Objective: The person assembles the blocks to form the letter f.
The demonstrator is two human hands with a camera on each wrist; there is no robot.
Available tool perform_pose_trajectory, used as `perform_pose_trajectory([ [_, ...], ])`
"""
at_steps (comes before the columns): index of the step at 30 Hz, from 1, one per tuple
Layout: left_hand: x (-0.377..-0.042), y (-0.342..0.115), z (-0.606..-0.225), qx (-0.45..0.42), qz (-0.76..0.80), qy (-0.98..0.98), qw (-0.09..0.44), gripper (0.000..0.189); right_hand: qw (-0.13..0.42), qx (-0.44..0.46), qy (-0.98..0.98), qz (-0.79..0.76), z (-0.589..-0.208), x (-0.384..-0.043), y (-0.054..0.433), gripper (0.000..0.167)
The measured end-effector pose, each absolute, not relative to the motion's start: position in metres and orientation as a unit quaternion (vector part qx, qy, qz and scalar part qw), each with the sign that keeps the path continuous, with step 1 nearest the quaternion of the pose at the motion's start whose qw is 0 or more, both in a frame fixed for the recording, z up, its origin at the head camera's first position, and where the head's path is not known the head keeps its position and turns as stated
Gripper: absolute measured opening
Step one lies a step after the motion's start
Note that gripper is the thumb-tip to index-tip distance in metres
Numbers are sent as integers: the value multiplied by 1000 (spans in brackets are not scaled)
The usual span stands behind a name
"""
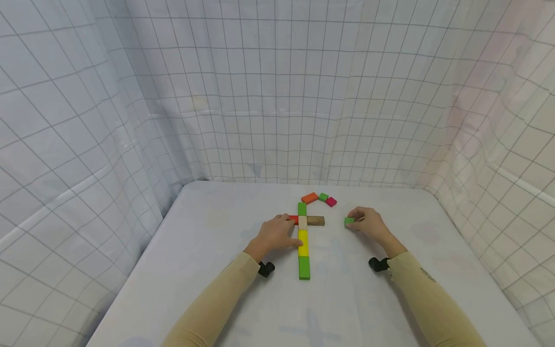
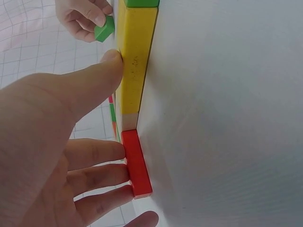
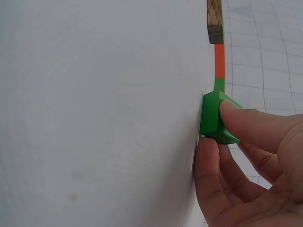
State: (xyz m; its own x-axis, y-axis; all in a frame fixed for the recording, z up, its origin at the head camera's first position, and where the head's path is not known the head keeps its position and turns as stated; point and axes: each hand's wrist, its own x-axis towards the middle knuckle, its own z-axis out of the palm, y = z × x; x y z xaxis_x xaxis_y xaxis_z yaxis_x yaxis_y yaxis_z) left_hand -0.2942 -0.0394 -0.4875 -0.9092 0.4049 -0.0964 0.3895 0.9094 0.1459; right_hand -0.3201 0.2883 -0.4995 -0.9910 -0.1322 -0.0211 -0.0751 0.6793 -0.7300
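In the head view my right hand point(image 1: 367, 223) pinches a small green block point(image 1: 349, 221) between thumb and fingers, right of the block figure. The right wrist view shows that green block point(image 3: 215, 116) close over the table. My left hand point(image 1: 275, 233) lies over the left side of the figure. Its fairly straight fingers touch the red block point(image 2: 136, 163), and its thumb rests against the yellow block point(image 2: 137, 61). The yellow block, a pale wood block point(image 1: 302, 222), a green block point(image 1: 302, 208) and another green block point(image 1: 304, 268) form a column. A brown wood block point(image 1: 315, 220) sticks out to the right.
Beyond the column, an orange block point(image 1: 310, 198), a small green block point(image 1: 323, 197) and a pink-red block point(image 1: 331, 202) form a short curve. They lie on the white table point(image 1: 208, 226). Grid-patterned curtains point(image 1: 277, 96) surround the table at the back and sides.
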Motion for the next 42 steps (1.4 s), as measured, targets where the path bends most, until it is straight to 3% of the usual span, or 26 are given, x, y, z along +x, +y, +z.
perform_pose_trajectory([
  [15,-293,-39,-486,204,53,975,64,82,26,-58,914,-400,-500,-318,291,19],
  [34,-293,-40,-486,220,72,972,41,60,33,-56,909,-412,-496,-316,292,33],
  [42,-294,-41,-486,212,83,973,47,60,32,-45,908,-415,-492,-318,290,34],
])
